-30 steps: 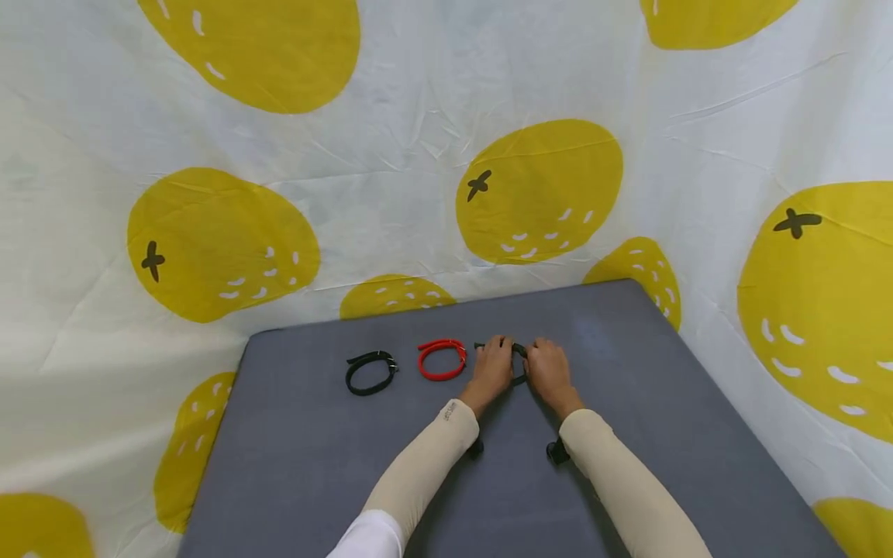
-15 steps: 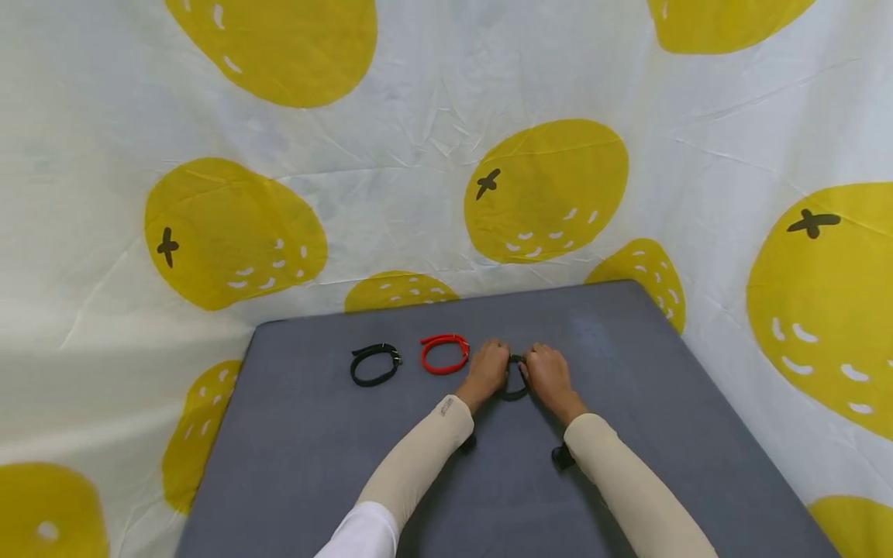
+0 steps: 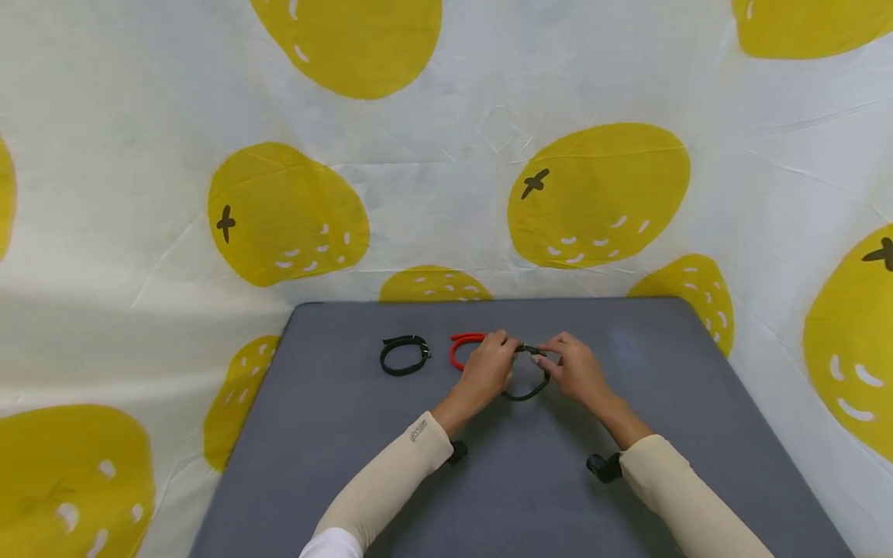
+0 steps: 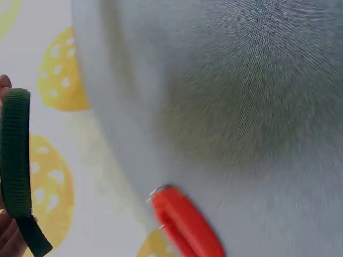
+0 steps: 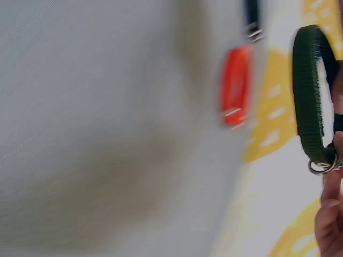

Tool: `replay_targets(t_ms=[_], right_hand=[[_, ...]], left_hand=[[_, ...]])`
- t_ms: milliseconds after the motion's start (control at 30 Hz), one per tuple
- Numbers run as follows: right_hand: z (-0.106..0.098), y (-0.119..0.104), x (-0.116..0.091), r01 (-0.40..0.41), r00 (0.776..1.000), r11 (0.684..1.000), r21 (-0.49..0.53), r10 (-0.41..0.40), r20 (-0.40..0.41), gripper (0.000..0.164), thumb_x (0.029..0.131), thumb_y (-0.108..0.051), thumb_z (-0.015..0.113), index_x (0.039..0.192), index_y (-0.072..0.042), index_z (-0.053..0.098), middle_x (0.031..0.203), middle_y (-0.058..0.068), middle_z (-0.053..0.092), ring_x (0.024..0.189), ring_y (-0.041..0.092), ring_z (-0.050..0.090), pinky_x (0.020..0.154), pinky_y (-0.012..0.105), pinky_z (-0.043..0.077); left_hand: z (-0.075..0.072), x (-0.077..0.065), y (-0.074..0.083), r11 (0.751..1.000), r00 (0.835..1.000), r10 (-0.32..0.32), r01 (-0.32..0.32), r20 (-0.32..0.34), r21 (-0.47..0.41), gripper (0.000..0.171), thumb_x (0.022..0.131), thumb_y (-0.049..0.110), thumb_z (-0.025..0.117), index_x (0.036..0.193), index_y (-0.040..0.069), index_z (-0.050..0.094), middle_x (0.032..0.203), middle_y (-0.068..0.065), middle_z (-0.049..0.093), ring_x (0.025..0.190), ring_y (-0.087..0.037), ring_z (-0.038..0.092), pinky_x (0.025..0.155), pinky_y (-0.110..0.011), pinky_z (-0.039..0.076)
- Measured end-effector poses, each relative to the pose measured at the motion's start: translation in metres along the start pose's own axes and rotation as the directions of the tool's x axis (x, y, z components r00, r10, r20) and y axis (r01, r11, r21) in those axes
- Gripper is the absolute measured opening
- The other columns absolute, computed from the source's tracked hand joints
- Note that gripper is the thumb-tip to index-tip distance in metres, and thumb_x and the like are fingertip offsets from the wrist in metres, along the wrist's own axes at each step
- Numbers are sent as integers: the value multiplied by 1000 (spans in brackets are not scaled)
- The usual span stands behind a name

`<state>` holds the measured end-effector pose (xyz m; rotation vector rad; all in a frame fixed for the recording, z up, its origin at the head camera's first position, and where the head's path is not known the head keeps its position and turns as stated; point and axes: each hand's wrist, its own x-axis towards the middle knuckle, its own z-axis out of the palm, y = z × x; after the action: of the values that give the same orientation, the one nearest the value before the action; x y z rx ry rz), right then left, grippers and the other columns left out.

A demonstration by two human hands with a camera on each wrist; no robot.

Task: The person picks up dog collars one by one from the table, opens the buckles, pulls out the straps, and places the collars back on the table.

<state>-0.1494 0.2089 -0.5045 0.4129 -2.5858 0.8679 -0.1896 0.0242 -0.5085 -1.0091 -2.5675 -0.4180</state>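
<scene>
A dark green buckled collar [image 3: 525, 397] is held up between both hands, its loop hanging below the fingers. My left hand [image 3: 491, 363] grips its left side. The right hand [image 3: 579, 370] pinches the upper right part with thumb and fingers. Ribbed webbing of the green collar [image 4: 16, 155] fills the left edge of the left wrist view, a loose strap end sticking out below it. In the right wrist view a metal ring [image 5: 322, 170] on the collar sits close to the fingers. Behind the left hand lies a red collar [image 3: 456, 354], partly hidden.
A black collar [image 3: 405, 356] with a metal buckle lies on the grey table [image 3: 516, 496], left of the red one. Hanging cloth [image 3: 446, 186] with yellow fruit prints stands behind and beside the table.
The green collar has come up off the table with both hands. The right hand has drawn away from the left and now pinches the collar's upper right. The head view has turned left.
</scene>
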Motion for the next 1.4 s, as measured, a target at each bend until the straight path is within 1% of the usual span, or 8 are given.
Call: replay_targets(t_ms=[167, 300, 400, 533, 767, 1000, 1267, 1400], right_hand=[[-30, -40, 8, -105, 988, 977, 187, 81, 132, 20, 86, -28, 71, 101, -14, 72, 90, -2, 66, 47, 7, 43, 43, 24, 39], [-54, -74, 6, -111, 981, 957, 269, 61, 186, 14, 86, -26, 71, 98, -18, 72, 84, -6, 64, 46, 9, 43, 42, 25, 38], [-67, -97, 2, -76, 981, 954, 290, 19, 194, 11, 85, -23, 72, 96, -22, 72, 79, -10, 61, 47, 7, 44, 43, 24, 39], [-78, -120, -7, -12, 979, 966, 259, -42, 201, 15, 84, -23, 73, 99, -25, 70, 80, -15, 57, 51, 3, 45, 47, 21, 41], [-79, -137, -19, 50, 976, 957, 286, -108, 190, 28, 78, -14, 78, 101, -26, 69, 84, -18, 57, 61, -1, 51, 53, 20, 46], [-75, -139, -23, 46, 977, 926, 376, -120, 177, 29, 78, -10, 77, 101, -24, 68, 87, -14, 60, 64, 1, 55, 54, 21, 49], [-73, -138, -29, -8, 982, 890, 456, -78, 171, 23, 82, -7, 73, 99, -21, 66, 86, -8, 60, 64, 8, 59, 54, 23, 50], [-70, -135, -32, -11, 981, 889, 458, -78, 175, 23, 82, -8, 73, 99, -21, 64, 83, -8, 59, 63, 8, 59, 55, 22, 51]], left_hand=[[-46, -19, -3, 988, 983, 92, -110, -161, -111, 21, 90, 12, 66, 110, 13, 66, 97, 0, 57, 89, -12, 54, 73, -17, 47], [-83, -36, 1, 955, 963, 124, -181, -237, -234, 25, 89, 13, 67, 113, 11, 65, 104, -1, 59, 97, -13, 54, 82, -17, 46], [-105, -49, 3, 924, 960, 115, -197, -254, -328, 28, 89, 17, 67, 115, 11, 63, 108, 0, 57, 99, -11, 53, 84, -16, 44], [-123, -63, 10, 882, 972, 78, -170, -220, -439, 32, 90, 25, 66, 119, 13, 60, 111, 2, 56, 101, -8, 52, 85, -13, 41], [-132, -75, 13, 854, 972, 64, -171, -228, -491, 32, 88, 31, 67, 117, 16, 65, 101, 5, 57, 92, -6, 49, 77, -11, 37], [-137, -79, 12, 874, 964, 151, -234, -219, -426, 29, 91, 32, 63, 115, 16, 66, 97, 6, 53, 85, -5, 43, 76, -12, 34], [-139, -81, 17, 895, 980, 132, -181, -146, -407, 25, 95, 31, 56, 115, 16, 60, 106, 7, 58, 91, -2, 50, 84, -17, 39], [-138, -83, 17, 891, 985, 136, -168, -105, -422, 25, 96, 30, 57, 115, 15, 59, 106, 8, 60, 91, 1, 52, 84, -17, 40]])
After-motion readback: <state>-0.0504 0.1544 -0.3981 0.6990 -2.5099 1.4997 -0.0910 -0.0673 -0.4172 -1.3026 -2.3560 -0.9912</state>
